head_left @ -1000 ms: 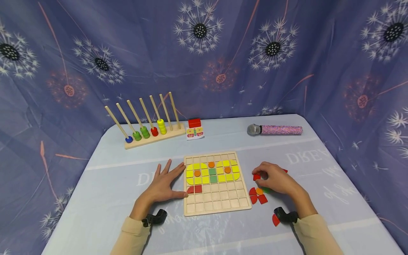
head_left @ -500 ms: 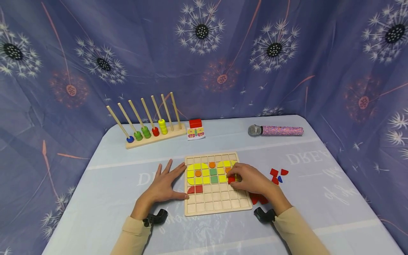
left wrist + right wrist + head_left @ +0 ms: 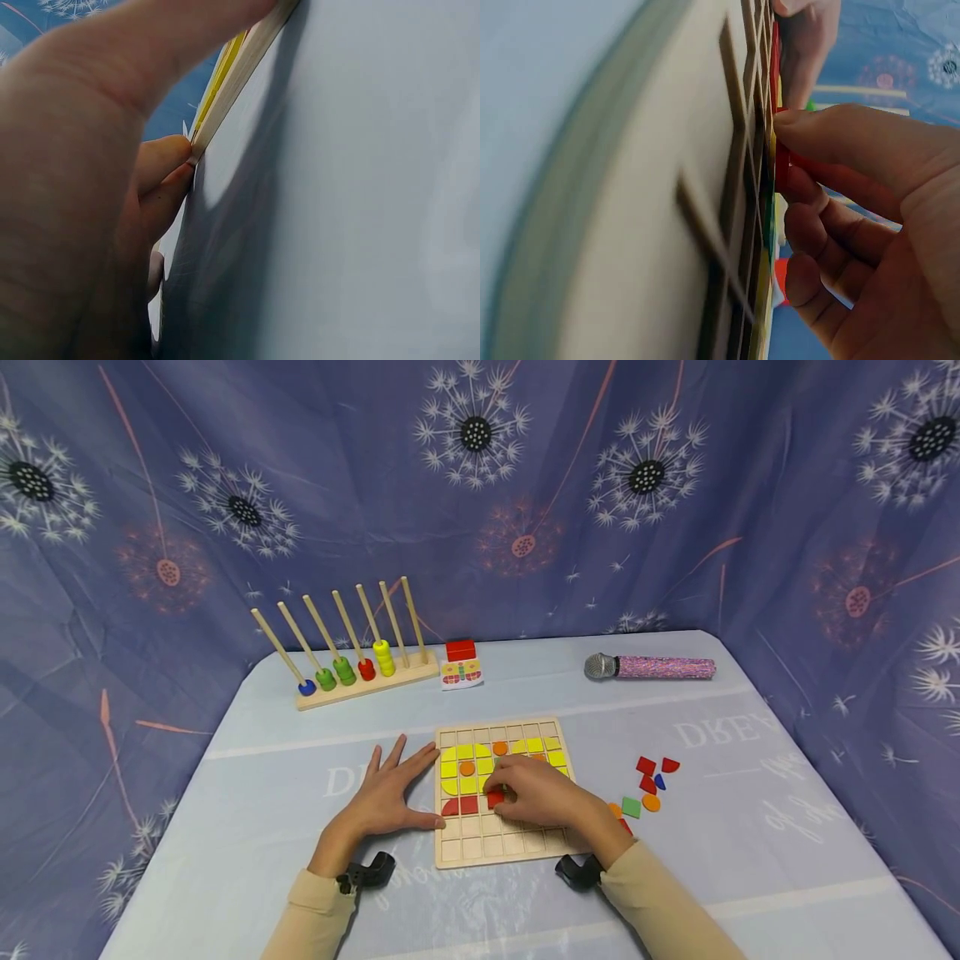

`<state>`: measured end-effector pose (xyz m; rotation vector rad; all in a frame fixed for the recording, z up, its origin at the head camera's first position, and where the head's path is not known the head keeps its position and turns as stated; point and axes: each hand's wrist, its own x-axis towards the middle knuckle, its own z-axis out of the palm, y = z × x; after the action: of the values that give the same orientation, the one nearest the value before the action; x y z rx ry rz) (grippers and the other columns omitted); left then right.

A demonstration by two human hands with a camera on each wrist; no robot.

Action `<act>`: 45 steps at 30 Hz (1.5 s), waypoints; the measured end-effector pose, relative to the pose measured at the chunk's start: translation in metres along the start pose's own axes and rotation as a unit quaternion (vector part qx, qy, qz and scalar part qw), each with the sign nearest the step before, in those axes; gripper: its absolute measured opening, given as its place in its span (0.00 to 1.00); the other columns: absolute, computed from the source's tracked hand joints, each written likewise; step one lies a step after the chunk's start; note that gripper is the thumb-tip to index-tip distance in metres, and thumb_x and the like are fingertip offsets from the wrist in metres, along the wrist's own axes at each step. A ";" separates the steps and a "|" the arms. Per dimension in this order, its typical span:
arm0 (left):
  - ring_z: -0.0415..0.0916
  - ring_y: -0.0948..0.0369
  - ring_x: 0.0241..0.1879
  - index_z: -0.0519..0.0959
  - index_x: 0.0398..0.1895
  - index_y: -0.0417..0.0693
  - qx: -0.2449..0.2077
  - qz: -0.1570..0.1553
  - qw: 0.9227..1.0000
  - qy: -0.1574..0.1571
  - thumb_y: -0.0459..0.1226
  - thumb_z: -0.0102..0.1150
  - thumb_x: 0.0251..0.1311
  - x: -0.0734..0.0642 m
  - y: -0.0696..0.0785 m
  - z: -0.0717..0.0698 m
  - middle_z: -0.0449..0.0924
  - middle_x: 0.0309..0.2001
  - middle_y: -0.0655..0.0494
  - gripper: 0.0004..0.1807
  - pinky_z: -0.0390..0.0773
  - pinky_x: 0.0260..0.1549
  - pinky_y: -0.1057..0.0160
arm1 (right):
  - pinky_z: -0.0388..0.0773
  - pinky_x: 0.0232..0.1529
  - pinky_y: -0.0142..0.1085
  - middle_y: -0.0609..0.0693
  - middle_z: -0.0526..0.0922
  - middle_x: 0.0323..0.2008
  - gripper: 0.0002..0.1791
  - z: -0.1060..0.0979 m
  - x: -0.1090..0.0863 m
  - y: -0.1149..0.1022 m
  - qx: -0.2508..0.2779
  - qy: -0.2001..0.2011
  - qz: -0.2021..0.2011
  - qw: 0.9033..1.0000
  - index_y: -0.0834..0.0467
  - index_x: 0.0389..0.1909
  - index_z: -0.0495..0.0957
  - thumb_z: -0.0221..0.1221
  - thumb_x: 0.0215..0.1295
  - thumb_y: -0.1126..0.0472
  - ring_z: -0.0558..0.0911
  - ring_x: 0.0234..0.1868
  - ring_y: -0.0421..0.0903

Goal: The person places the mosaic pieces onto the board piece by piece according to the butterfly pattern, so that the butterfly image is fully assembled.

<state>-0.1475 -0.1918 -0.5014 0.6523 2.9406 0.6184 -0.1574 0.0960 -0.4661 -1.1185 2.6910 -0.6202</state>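
Left hand touches gridded wooden board; right hand pinches red square.

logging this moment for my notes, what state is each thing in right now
Grid board: lying flat, partly filled.
Left hand: fingers spread, touching the board's left edge.
Right hand: pinching the red piece.
Red piece: held at the board, not released.
Peg stand: upright, partly loaded with rings.
Microphone: lying on its side.
Loose pieces: scattered right of the board.
Picture card: picture side showing.
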 end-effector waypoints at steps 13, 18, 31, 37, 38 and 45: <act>0.33 0.50 0.74 0.57 0.75 0.64 0.002 0.001 1.000 0.003 0.76 0.60 0.32 0.000 0.000 0.000 0.51 0.73 0.69 0.62 0.28 0.66 0.38 | 0.72 0.39 0.29 0.37 0.74 0.37 0.12 0.005 0.003 -0.007 -0.015 -0.001 -0.010 1.000 0.47 0.43 0.85 0.65 0.57 0.53 0.71 0.36 0.36; 0.33 0.51 0.74 0.57 0.74 0.64 -0.001 -0.002 1.000 0.002 0.77 0.59 0.32 0.000 -0.001 0.001 0.50 0.73 0.71 0.62 0.27 0.66 0.39 | 0.71 0.37 0.31 0.36 0.74 0.36 0.12 0.001 -0.006 0.001 -0.008 0.003 0.003 1.000 0.47 0.42 0.85 0.65 0.57 0.54 0.70 0.34 0.36; 0.34 0.49 0.74 0.58 0.74 0.63 -0.007 0.009 1.000 0.011 0.76 0.60 0.32 -0.001 -0.001 0.001 0.51 0.73 0.70 0.62 0.28 0.66 0.39 | 0.75 0.42 0.35 0.34 0.76 0.35 0.13 -0.025 -0.059 0.043 0.039 0.048 0.118 0.991 0.46 0.41 0.84 0.69 0.54 0.53 0.74 0.37 0.38; 0.34 0.50 0.74 0.58 0.74 0.63 -0.005 0.005 1.000 0.010 0.76 0.60 0.32 -0.001 -0.001 0.001 0.51 0.73 0.70 0.62 0.28 0.66 0.39 | 0.75 0.32 0.32 0.36 0.76 0.30 0.13 -0.036 -0.088 0.068 0.085 0.074 0.144 0.983 0.48 0.42 0.84 0.69 0.55 0.56 0.74 0.33 0.40; 0.34 0.50 0.74 0.58 0.74 0.63 -0.005 0.005 1.000 0.010 0.76 0.60 0.32 -0.001 -0.001 0.001 0.51 0.73 0.70 0.62 0.28 0.66 0.39 | 0.75 0.32 0.32 0.36 0.76 0.31 0.13 -0.037 -0.093 0.072 0.090 0.078 0.145 0.982 0.49 0.42 0.84 0.69 0.55 0.56 0.74 0.33 0.41; 0.35 0.49 0.74 0.58 0.74 0.62 -0.005 0.010 1.000 0.014 0.76 0.60 0.32 -0.001 -0.001 0.001 0.52 0.73 0.69 0.62 0.29 0.66 0.39 | 0.74 0.31 0.32 0.37 0.76 0.30 0.13 -0.046 -0.121 0.092 0.093 0.093 0.155 0.979 0.50 0.42 0.84 0.70 0.55 0.58 0.74 0.31 0.41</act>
<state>-0.1466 -0.1927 -0.5030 0.6777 2.9592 0.6486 -0.1442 0.2541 -0.4660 -0.6028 2.8044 -0.9347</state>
